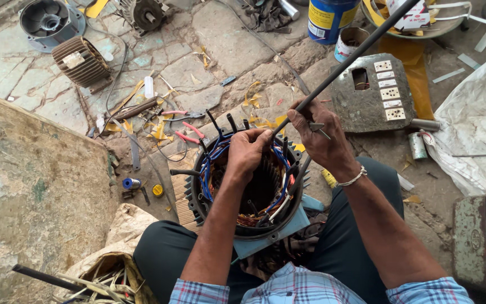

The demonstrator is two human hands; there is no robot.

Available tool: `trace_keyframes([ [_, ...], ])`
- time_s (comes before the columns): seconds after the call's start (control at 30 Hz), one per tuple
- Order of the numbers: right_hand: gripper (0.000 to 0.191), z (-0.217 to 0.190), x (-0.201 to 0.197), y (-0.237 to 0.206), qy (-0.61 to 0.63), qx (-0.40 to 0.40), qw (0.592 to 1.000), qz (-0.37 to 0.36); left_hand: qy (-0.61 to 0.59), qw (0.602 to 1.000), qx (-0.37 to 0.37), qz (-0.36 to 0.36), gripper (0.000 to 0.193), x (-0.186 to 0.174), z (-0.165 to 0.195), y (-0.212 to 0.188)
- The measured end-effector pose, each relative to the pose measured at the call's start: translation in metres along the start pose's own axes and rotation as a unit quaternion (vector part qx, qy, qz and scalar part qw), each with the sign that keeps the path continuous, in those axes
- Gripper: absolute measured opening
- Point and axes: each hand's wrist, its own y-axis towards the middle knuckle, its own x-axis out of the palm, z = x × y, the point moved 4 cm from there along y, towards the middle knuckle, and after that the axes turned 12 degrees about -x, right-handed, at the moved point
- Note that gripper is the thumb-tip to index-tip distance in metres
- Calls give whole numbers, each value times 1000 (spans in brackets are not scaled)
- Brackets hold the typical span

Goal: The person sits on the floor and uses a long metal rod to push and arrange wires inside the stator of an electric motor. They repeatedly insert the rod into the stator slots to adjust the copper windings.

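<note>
Nearest me, between my knees, sits the motor stator [248, 191], a round dark housing with copper windings inside and blue, white and red leads looped round its rim. It rests on a pale blue base plate [277, 231] that juts out beneath it on the side toward my right leg. My left hand [248, 152] is curled over the stator's far rim, fingers bent down and pinched among the blue leads; I cannot tell exactly which wire they grip. My right hand [319, 135] is just beside the stator's far right edge, closed round a long dark rod [344, 62] that runs up and away from the stator toward a blue paint can [330, 17]. A silver bracelet [352, 179] sits on that wrist.

Left of the stator, on the stone floor, lie a small blue spool [131, 183] and a yellow cap [158, 190]. Just beyond the stator on its left side are red-handled pliers [189, 132] among yellow paper scraps. Right of the stator, past my right hand, lies a grey switchboard panel [375, 93] with 5 white sockets, and near it a small tin [417, 145].

Farthest from the stator, up at the left, stand a ribbed motor casing [80, 61] and a grey end bell [49, 22].
</note>
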Motion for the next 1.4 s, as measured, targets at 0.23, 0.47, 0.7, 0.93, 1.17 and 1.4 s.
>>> trace_keyframes([
  [0.23,19,-7,2,4,4,-64,998,-2,-11,1000,29,-6,24,3,7,-3],
  [0.47,22,4,15,19,-42,-64,990,-119,115,988,83,54,19,4,21,-18],
  [0.7,21,11,33,9,-115,-135,978,-114,242,941,222,85,27,-1,13,-17],
  [0.93,21,12,37,14,-138,-108,979,-108,236,954,171,76,28,2,17,-25],
  [1.17,23,20,42,8,-154,-95,980,-87,219,930,272,118,18,6,34,-31],
  [1.4,28,28,41,14,-26,-61,988,-139,197,945,256,53,17,4,29,-25],
])
